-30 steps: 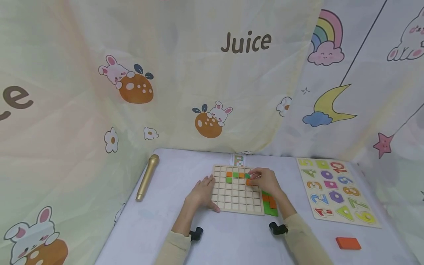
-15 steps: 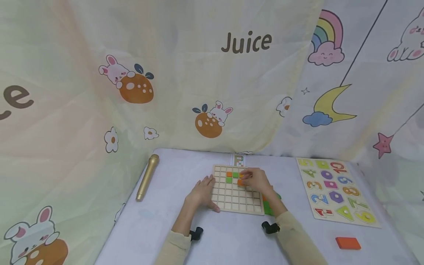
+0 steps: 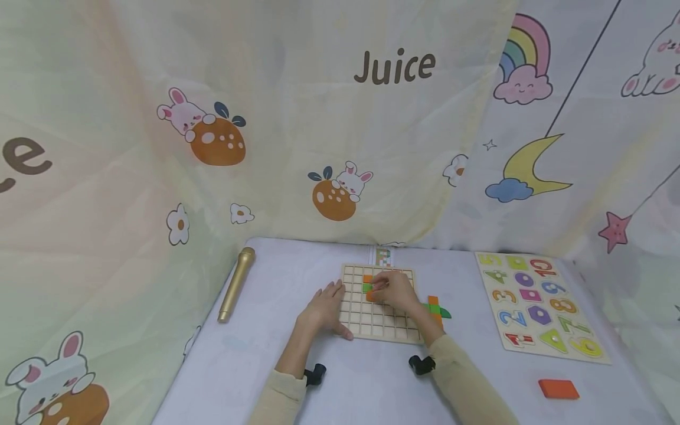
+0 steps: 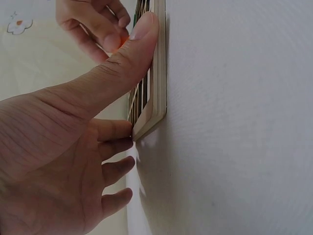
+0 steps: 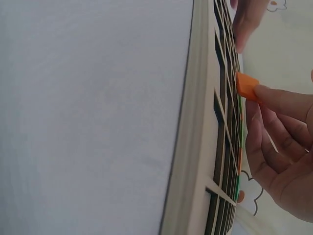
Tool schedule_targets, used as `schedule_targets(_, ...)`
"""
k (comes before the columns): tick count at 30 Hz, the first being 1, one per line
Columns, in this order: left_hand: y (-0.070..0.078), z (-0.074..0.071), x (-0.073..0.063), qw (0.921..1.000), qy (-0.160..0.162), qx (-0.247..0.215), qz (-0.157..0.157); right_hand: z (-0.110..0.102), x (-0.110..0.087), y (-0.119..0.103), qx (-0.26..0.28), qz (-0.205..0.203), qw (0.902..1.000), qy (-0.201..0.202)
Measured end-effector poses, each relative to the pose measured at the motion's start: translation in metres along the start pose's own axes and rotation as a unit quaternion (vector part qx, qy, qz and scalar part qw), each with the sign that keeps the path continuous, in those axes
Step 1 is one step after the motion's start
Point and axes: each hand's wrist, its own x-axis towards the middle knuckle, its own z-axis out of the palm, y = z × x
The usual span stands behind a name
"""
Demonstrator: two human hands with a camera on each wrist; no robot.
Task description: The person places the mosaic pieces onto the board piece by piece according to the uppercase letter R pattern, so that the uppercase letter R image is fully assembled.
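Near the lower middle of the head view, the right hand (image 3: pixel 393 290) reaches over the wooden grid board (image 3: pixel 379 327) and pinches a small orange block (image 5: pixel 246 85) between thumb and fingertips, holding it just above the upper cells of the grid. Compared with a second ago, this hand has slid leftward across the board, from the right end of the top rows to a spot near the middle, beside the orange and green blocks already set there; part of that coloured row is now hidden under the fingers. That shift has also uncovered the loose pile of orange and green blocks (image 3: pixel 435 308) lying on the table (image 3: pixel 255 354) just past the board's right edge, which the wrist covered before. Judging from this, the block is being carried to a cell further left and is not yet seated. The left hand (image 3: pixel 321 310) has not moved: its fingers lie fairly straight on the table against the board's left edge, with the thumb (image 4: pixel 139 36) pressed flat along the frame, steadying it without gripping. A gold microphone (image 3: pixel 236 283) lies at the left, a number puzzle (image 3: pixel 539 307) at the right, and an orange slab (image 3: pixel 559 389) at the lower right.
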Motion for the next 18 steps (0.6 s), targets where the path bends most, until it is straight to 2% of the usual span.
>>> schedule_targets(18,0.0005,-0.0007,-0.0024,0.9999,-0.004,-0.01,0.002,0.0109,0.0068,0.0002,-0.043,-0.033,0.9981,-0.028)
